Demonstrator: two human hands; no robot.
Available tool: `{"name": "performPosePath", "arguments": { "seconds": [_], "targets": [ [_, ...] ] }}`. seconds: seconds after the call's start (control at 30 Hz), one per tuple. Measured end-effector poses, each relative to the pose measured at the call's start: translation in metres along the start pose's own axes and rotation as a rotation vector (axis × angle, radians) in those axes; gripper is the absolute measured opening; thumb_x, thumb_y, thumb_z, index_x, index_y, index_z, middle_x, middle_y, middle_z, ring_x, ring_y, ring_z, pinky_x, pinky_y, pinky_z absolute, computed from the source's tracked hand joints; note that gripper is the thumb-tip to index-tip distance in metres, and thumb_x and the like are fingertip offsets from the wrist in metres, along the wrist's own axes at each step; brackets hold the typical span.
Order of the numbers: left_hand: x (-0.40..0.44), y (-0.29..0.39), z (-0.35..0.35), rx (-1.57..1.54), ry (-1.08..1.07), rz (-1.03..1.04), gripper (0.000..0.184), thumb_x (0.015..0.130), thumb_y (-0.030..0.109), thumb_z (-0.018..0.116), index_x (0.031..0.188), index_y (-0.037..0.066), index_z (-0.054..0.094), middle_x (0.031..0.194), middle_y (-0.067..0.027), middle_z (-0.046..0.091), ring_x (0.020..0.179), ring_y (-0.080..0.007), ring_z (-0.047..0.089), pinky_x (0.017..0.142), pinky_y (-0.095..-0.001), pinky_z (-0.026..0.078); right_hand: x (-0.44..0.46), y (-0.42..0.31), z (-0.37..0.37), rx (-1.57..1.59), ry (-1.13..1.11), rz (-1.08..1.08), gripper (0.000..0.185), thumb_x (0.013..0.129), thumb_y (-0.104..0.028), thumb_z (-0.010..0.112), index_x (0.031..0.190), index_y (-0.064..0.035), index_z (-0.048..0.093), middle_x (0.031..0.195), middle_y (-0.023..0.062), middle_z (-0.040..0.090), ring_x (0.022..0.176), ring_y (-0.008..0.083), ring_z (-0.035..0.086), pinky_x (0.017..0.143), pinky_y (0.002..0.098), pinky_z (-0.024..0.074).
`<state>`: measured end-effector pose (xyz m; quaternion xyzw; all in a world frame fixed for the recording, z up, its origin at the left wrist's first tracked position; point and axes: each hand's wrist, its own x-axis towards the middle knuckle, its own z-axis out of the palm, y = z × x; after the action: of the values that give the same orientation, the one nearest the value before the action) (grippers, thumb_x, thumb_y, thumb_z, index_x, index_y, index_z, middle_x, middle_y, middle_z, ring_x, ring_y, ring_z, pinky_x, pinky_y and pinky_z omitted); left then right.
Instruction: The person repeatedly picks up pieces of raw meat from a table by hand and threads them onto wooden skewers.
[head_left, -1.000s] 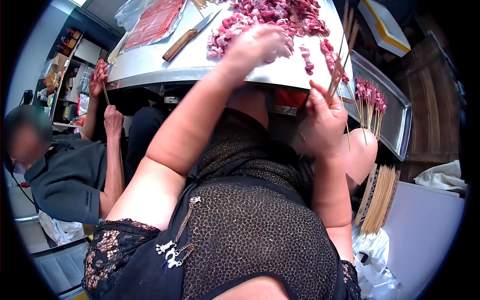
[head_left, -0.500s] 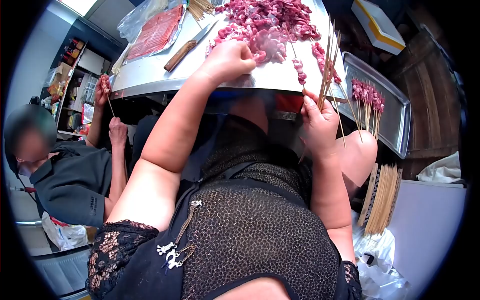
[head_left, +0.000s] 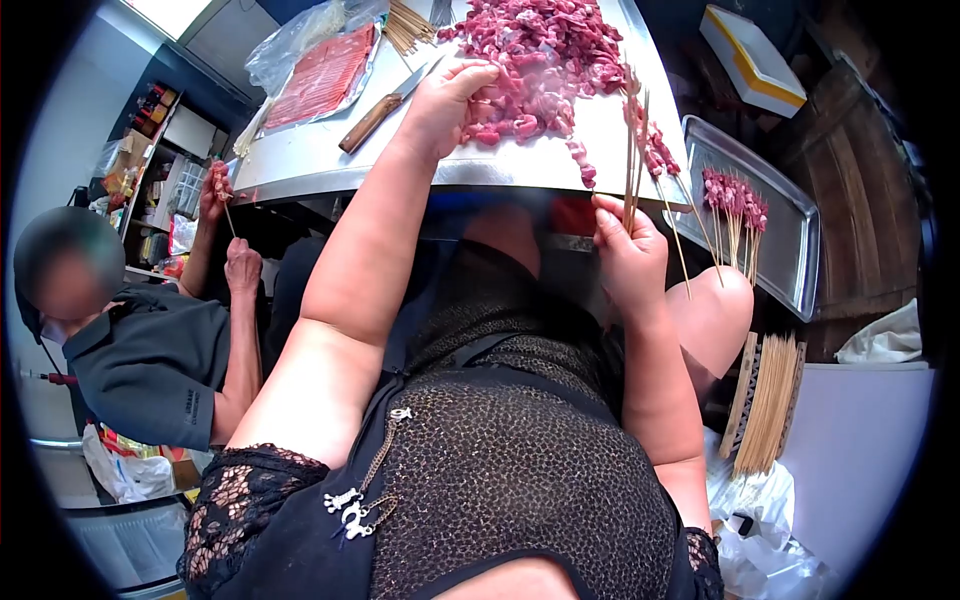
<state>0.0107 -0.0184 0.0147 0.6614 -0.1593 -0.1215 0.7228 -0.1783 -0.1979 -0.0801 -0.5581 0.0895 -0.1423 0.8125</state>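
Gripping prob. stiff bamboo skewers (head_left: pixel 632 190) low is R hand (head_left: pixel 633 252); L hand (head_left: pixel 445 108), grip unclear, is by prob. slippery meat (head_left: pixel 550 48).

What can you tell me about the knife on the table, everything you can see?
The knife has a brown, wooden-looking handle and a grey, metallic-looking blade. It lies on the white tabletop, handle towards the near edge, blade slanting away to the right in the view. The left hand is close beside the blade without holding it; whether they touch is unclear.
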Motion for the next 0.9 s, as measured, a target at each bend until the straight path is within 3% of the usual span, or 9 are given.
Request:
{"name": "performPosePath", "arguments": {
  "seconds": [0.07,0.1,0.33,0.43,0.5,0.6,0.77,0.9],
  "targets": [
    [-0.008,0.003,0.007,-0.189,-0.033,-0.068,0.017,0.088,0.014,0.055,0.094,0.000,0.062,0.088,-0.0125,0.066,0.074,-0.0164,0.065,0.068,-0.0288,0.055,-0.002,0.001,0.002,-0.016,-0.018,0.001,0.020,0.089,-0.009,0.059,0.107,-0.0016,0.064,0.072,-0.0036,0.056,0.059,0.0014,0.047,0.051,0.0152,0.0361],
    [-0.012,0.004,0.012,-0.166,-0.012,-0.100,0.022,0.092,0.014,0.046,0.095,-0.002,0.061,0.092,-0.0173,0.066,0.082,-0.0214,0.066,0.077,-0.0346,0.056,-0.003,0.002,0.003,-0.050,-0.025,0.009,0.020,0.089,-0.009,0.059,0.107,-0.0018,0.064,0.072,-0.0038,0.055,0.060,0.0015,0.047,0.052,0.0155,0.0366],
    [-0.007,-0.012,0.012,-0.347,-0.014,-0.159,0.023,0.092,0.015,0.047,0.104,-0.001,0.058,0.096,-0.0145,0.064,0.087,-0.0229,0.065,0.075,-0.0352,0.056,-0.002,0.004,0.004,-0.217,-0.020,0.043,0.020,0.089,-0.010,0.060,0.106,-0.0023,0.065,0.071,-0.0040,0.056,0.061,0.0028,0.048,0.055,0.0174,0.0396],
    [-0.005,-0.016,0.012,-0.342,0.046,-0.152,0.021,0.089,0.007,0.051,0.108,0.000,0.056,0.100,-0.0125,0.063,0.089,-0.0217,0.064,0.074,-0.0335,0.056,-0.001,0.004,0.004,-0.268,0.006,0.032,0.020,0.088,-0.010,0.059,0.105,-0.0017,0.065,0.072,-0.0032,0.057,0.062,0.0035,0.049,0.056,0.0186,0.0415],
    [-0.003,-0.022,0.009,-0.137,-0.016,-0.024,0.030,0.084,-0.003,0.055,0.113,0.002,0.055,0.101,-0.0108,0.063,0.087,-0.0181,0.064,0.072,-0.0298,0.056,-0.001,0.004,0.005,-0.294,0.019,0.022,0.019,0.088,-0.010,0.059,0.105,-0.0013,0.065,0.073,-0.0027,0.058,0.062,0.0038,0.050,0.057,0.0190,0.0424],
    [-0.006,-0.012,0.003,-0.049,-0.051,-0.100,0.042,0.080,-0.009,0.055,0.121,0.002,0.051,0.102,-0.0100,0.063,0.086,-0.0155,0.064,0.069,-0.0275,0.056,0.000,0.001,0.004,-0.298,0.061,0.016,0.019,0.088,-0.010,0.058,0.104,-0.0011,0.065,0.074,-0.0024,0.060,0.063,0.0038,0.050,0.058,0.0192,0.0430],
    [-0.018,0.011,0.003,0.068,-0.072,-0.068,0.053,0.080,-0.008,0.053,0.131,0.001,0.043,0.101,-0.0088,0.063,0.082,-0.0110,0.063,0.067,-0.0209,0.054,0.002,0.002,0.003,-0.262,0.068,0.026,0.020,0.089,-0.010,0.058,0.105,-0.0005,0.065,0.077,-0.0018,0.060,0.063,0.0041,0.050,0.058,0.0191,0.0430],
    [-0.008,0.000,-0.008,0.262,-0.043,0.072,0.052,0.083,-0.003,0.060,0.131,0.002,0.042,0.104,-0.0102,0.063,0.083,-0.0107,0.061,0.073,-0.0222,0.054,0.004,0.009,-0.002,-0.162,0.074,0.001,0.021,0.089,-0.010,0.058,0.107,-0.0003,0.063,0.075,-0.0027,0.058,0.063,0.0036,0.050,0.058,0.0179,0.0416]
  ]
}}
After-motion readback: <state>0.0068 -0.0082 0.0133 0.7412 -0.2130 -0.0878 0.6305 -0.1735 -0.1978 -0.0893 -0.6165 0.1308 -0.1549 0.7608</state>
